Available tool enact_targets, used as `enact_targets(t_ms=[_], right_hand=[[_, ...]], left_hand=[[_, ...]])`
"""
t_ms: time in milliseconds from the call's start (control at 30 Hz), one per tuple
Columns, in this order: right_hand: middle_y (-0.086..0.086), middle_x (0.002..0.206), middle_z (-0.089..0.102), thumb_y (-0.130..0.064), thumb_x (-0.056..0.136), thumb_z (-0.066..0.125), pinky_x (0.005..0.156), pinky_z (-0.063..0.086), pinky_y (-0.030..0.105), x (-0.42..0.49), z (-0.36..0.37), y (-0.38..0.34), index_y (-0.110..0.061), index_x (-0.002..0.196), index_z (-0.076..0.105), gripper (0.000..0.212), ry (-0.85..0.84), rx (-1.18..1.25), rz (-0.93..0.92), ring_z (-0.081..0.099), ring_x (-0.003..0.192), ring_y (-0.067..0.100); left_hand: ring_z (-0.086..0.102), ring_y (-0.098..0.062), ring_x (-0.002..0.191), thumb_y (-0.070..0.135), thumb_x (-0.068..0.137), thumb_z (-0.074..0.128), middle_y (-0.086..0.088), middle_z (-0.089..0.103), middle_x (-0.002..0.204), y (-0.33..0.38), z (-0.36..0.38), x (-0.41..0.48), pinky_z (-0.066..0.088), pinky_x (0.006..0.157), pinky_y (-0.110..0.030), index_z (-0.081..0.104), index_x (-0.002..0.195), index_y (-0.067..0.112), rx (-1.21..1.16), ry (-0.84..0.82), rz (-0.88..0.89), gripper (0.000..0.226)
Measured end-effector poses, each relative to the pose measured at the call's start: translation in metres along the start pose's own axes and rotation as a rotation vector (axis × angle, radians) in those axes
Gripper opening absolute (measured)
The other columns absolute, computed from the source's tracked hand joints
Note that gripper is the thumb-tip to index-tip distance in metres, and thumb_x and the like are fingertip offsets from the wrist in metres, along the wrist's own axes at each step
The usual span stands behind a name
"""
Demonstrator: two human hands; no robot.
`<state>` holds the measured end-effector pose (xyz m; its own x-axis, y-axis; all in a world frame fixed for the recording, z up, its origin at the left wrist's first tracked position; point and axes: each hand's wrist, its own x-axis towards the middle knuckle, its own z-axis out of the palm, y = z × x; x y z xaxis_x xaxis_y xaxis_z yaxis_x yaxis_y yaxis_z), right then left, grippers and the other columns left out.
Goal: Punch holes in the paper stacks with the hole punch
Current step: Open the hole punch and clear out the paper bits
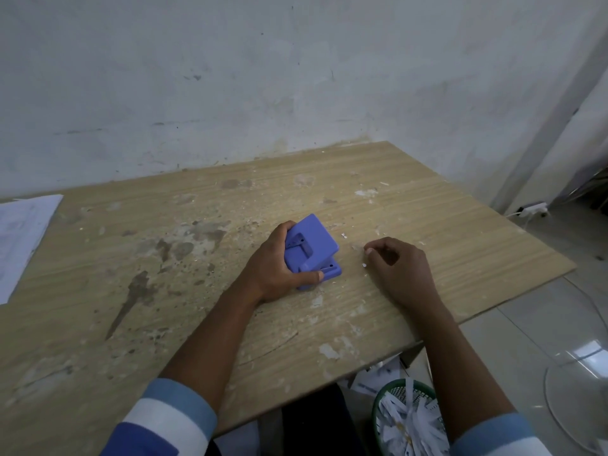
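The left hand [276, 268] grips the hole punch [314, 246], which is tilted on the counter [427, 199] near its middle. The right hand [399, 268] rests just right of it, fingers loosely curled, holding nothing. A paper stack [19, 232] lies at the left edge.

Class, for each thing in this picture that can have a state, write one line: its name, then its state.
hole punch: tilted on the table, gripped, no paper in it.
left hand: grips the hole punch.
right hand: rests on the table, fingers loosely curled, holding nothing visible.
paper stack: lies flat at the table's far left, untouched.
green basket: filled with paper scraps.
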<state>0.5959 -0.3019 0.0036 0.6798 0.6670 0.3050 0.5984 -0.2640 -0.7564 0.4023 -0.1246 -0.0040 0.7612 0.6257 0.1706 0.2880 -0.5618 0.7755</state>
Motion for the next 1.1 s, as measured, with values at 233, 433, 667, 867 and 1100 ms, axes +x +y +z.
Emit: enact_targets(t_ms=[233,433,667,867,1100], right_hand=[[-0.013,0.102,0.073,-0.031,0.081,0.081,0.087,0.051,0.025,-0.011,-0.008,0.0,-0.024,0.09,0.077,0.012,-0.074,-0.09,-0.095,0.067,0.096,0.005],[-0.01,0.107,0.073,-0.032,0.081,0.083,0.086,0.049,0.024,-0.006,-0.007,0.0,-0.021,0.087,0.079,0.013,-0.091,-0.106,-0.054,0.066,0.097,0.005],[-0.008,0.106,0.066,-0.029,0.085,0.08,0.077,0.041,0.017,-0.002,-0.003,-0.004,-0.025,0.082,0.068,0.012,-0.135,-0.144,-0.001,0.058,0.098,0.009],[-0.003,0.11,0.056,-0.026,0.095,0.066,0.086,0.034,0.023,0.0,0.001,-0.006,-0.015,0.093,0.07,0.011,-0.194,-0.304,-0.081,0.047,0.106,0.015],[-0.003,0.112,0.051,-0.027,0.104,0.047,0.092,0.037,0.039,0.004,0.003,-0.003,-0.02,0.101,0.057,0.013,-0.189,-0.265,-0.054,0.047,0.109,0.02]], left_hand=[[0.057,-0.011,0.111,0.066,0.057,0.083,0.014,0.048,0.134,-0.001,0.0,-0.001,0.051,0.087,-0.032,0.029,0.147,0.035,0.004,0.005,-0.002,0.109],[0.057,-0.012,0.111,0.065,0.058,0.083,0.013,0.048,0.135,0.0,-0.001,-0.002,0.052,0.089,-0.036,0.028,0.148,0.033,0.007,-0.007,-0.001,0.109],[0.054,-0.01,0.115,0.054,0.062,0.089,0.013,0.034,0.141,0.001,-0.003,0.001,0.044,0.091,-0.025,0.004,0.152,0.036,-0.076,-0.071,-0.006,0.126],[0.049,-0.02,0.131,0.083,0.058,0.068,0.001,0.035,0.149,0.022,-0.009,0.007,0.045,0.106,-0.042,0.011,0.152,0.034,-0.258,-0.066,-0.069,0.12],[0.059,-0.008,0.112,0.054,0.094,0.058,0.018,0.065,0.114,0.078,-0.018,0.049,0.044,0.088,-0.024,0.063,0.125,0.027,-0.024,0.108,0.039,0.042]])
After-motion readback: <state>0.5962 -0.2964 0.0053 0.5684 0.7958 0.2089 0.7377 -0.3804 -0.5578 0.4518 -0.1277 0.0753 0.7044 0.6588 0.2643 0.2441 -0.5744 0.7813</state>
